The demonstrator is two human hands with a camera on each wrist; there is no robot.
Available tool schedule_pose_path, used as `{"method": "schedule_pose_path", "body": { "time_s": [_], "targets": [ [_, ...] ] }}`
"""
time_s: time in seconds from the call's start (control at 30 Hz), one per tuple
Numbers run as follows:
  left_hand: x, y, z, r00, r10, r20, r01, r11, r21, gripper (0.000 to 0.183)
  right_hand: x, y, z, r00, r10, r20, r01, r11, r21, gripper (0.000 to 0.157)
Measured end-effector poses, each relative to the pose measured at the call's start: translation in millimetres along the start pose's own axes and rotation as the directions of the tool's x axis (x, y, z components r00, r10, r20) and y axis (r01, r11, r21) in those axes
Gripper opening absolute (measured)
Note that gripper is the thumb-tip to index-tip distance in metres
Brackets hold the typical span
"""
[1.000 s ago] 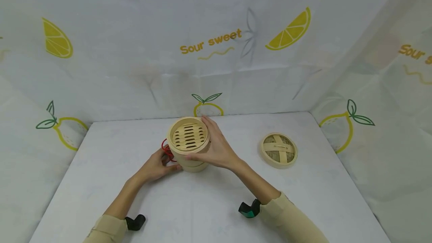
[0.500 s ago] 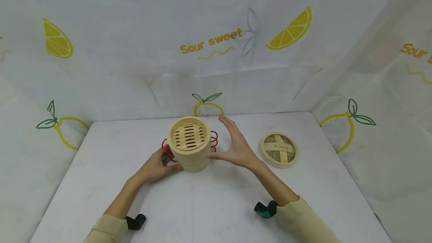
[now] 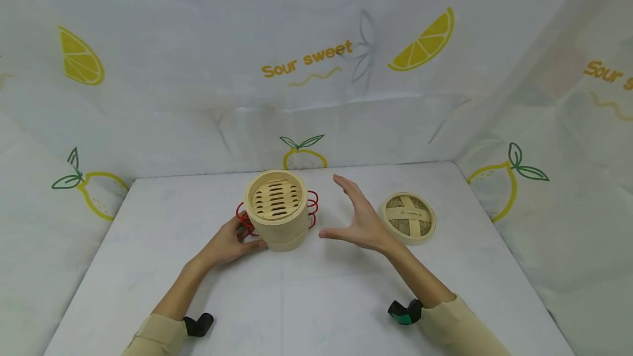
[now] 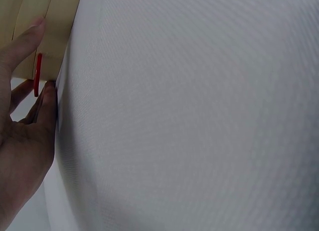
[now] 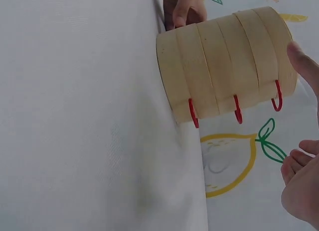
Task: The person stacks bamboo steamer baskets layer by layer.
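Observation:
A stack of bamboo steamer baskets point(image 3: 277, 218) stands upright left of the table's middle, its slatted top basket uncovered. Red loop handles point(image 5: 238, 109) stick out on both sides, three of them showing in the right wrist view. Low on the stack, my left hand point(image 3: 228, 242) holds the bottom basket at its left side, thumb at the front and fingers round behind. My right hand point(image 3: 363, 224) is off the stack to its right, thumb and fingers spread wide with nothing between them.
The bamboo steamer lid point(image 3: 408, 217), with crossed strips on top, lies on the white table point(image 3: 306, 312) to the right, just beyond my right hand. Lemon-printed cloth walls point(image 3: 316, 114) rise at the back and sides.
My right hand has let go of the top basket and moved right, toward the lid. The left hand and the stack have stayed put.

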State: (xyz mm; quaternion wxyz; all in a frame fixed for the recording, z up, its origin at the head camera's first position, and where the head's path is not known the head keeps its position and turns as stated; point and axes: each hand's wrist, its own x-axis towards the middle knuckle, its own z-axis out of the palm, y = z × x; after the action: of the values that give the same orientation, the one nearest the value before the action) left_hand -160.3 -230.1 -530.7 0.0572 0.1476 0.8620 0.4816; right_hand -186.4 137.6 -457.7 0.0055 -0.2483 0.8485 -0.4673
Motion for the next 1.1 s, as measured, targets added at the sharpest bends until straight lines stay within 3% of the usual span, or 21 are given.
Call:
{"method": "schedule_pose_path", "body": {
  "time_s": [0.4,0.7,1.1],
  "targets": [
    [2.3,-2.8,-0.4,1.000,-0.019,0.009,0.019,1.000,-0.022,0.078,-16,24,-23.5,0.998,-0.066,0.004,0.066,0.998,-0.006,0.121],
    [3.9,-4.3,0.3,1.000,-0.009,0.018,0.010,0.999,-0.044,0.079,-27,35,-47.6,0.998,-0.051,0.039,0.053,0.998,-0.038,0.119],
    [3.9,-2.3,-0.7,0.999,-0.023,0.028,0.024,0.999,-0.036,0.081,-44,58,-77.0,0.995,-0.086,0.045,0.087,0.996,-0.027,0.103]
  ]
}}
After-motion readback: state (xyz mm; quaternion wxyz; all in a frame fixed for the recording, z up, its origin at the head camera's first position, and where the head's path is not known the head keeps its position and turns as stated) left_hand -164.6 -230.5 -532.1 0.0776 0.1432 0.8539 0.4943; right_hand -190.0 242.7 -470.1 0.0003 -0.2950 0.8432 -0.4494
